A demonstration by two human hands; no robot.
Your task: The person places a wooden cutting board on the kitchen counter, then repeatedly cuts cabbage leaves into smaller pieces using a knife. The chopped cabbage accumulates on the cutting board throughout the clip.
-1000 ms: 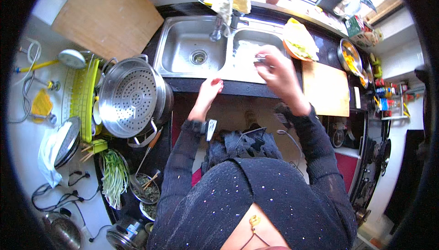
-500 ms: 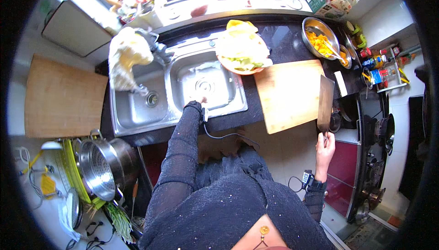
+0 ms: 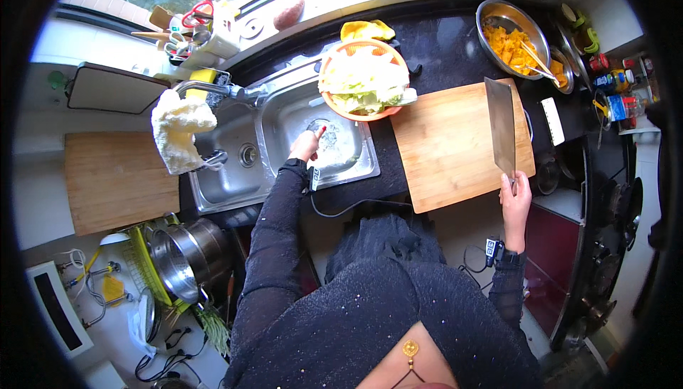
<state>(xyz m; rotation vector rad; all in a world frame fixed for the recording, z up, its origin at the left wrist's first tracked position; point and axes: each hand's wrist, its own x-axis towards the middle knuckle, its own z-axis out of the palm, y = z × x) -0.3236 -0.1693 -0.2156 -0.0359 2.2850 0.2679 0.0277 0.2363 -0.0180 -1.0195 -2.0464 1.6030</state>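
My right hand [image 3: 516, 193] is closed around the handle of a cleaver [image 3: 501, 126]. The wide blade points away from me, over the right part of a wooden cutting board [image 3: 441, 147]. My left hand [image 3: 304, 146] hangs over the right basin [image 3: 284, 112] of the steel sink. One red-nailed finger is stretched toward the drain, and nothing shows in this hand. Beside the basin, between sink and board, an orange colander [image 3: 334, 107] holds pale green cut cabbage-like leaves [image 3: 366, 80].
A metal bowl [image 3: 484, 16] of orange pieces with chopsticks stands at the far right. Left of it lies a yellow cloth-like thing [image 3: 366, 30]. A white cloth [image 3: 178, 126] hangs by the tap. Another board [image 3: 121, 183] leans at left, above steel pots [image 3: 203, 247].
My view has shifted. My left hand has come up, its fingers now showing over the basin. The cleaver, still in my right hand, has moved from the board's edge to over the board.
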